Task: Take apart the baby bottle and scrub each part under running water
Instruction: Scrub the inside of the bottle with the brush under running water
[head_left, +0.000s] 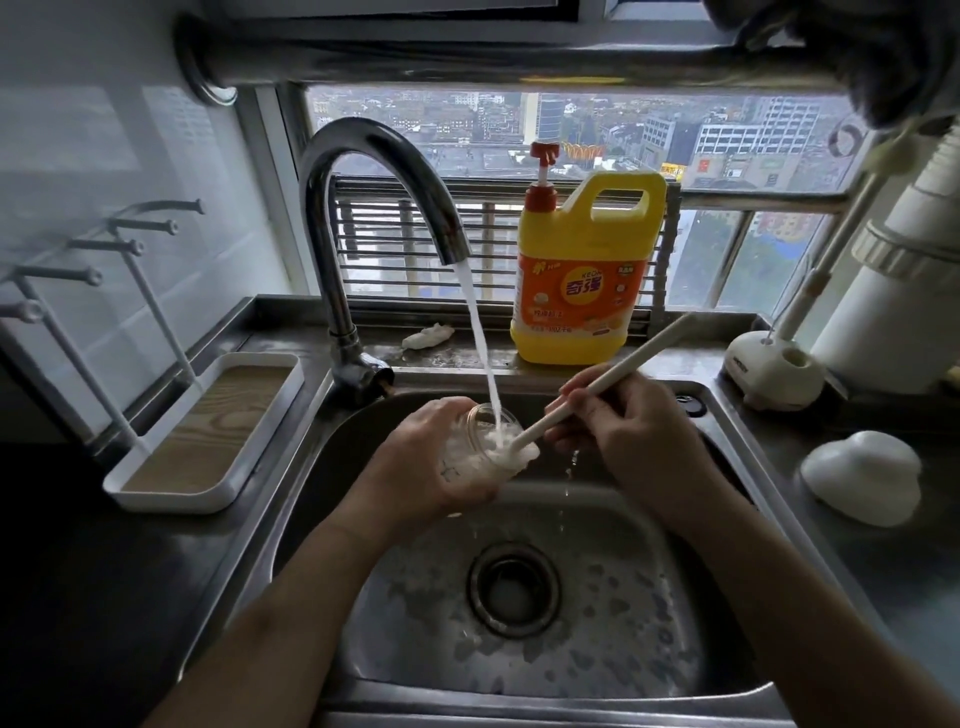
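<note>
The left hand (436, 457) wraps curled fingers around the clear plastic baby bottle body (480, 447), holding it tilted above the steel sink basin (597, 623). Just right of that grip, the right hand (639, 431) clasps the long cream brush handle (613, 371), whose head sits in the bottle's mouth. A white water stream (480, 338) from the curved chrome tap (374, 150) falls into the opening. A yellow detergent jug (582, 275) stands beyond both hands.

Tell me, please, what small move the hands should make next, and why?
Probably push the brush deeper and twist: the left hand grips the bottle under the stream, and the brush head, held by the right hand, sits only at its mouth.
</note>
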